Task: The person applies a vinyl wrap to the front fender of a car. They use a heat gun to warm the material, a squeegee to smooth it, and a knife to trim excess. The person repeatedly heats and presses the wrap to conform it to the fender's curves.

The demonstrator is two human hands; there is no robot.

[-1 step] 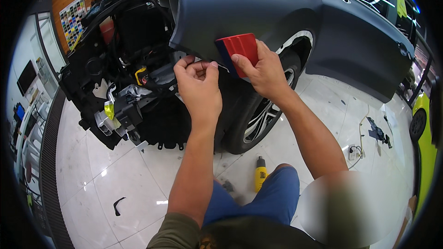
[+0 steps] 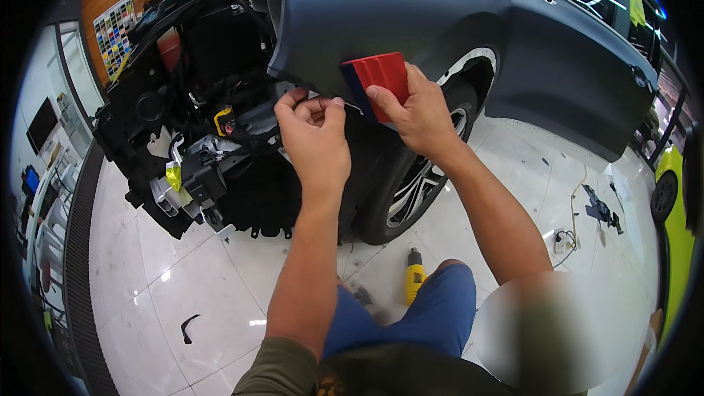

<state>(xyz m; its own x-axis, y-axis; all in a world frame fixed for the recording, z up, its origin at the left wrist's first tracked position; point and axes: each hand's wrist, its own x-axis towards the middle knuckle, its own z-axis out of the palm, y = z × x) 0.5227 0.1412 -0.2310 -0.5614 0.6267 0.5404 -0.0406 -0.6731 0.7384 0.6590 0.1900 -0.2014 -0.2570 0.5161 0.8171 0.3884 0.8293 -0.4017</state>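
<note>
In my right hand (image 2: 423,111) is a red squeegee (image 2: 386,78) with a dark blue edge, thumb across its face. The squeegee lies close against the lower part of the matte dark blue-grey fender (image 2: 381,11), ahead of the wheel arch. My left hand (image 2: 315,132) is closed, its fingertips pinched together at the fender's lower front edge. What those fingers hold, if anything, is too small to make out. A thin pale strip (image 2: 350,105) shows along the edge between the two hands. Below my right hand stands the front wheel (image 2: 411,194).
The car's front end (image 2: 198,103) is stripped, with brackets and wiring bared at left. A yellow heat gun (image 2: 415,279) stands on the tiled floor by my knee. The car door (image 2: 565,66) hangs open at right. A black curved piece (image 2: 188,328) and a power cable (image 2: 574,213) lie on the floor.
</note>
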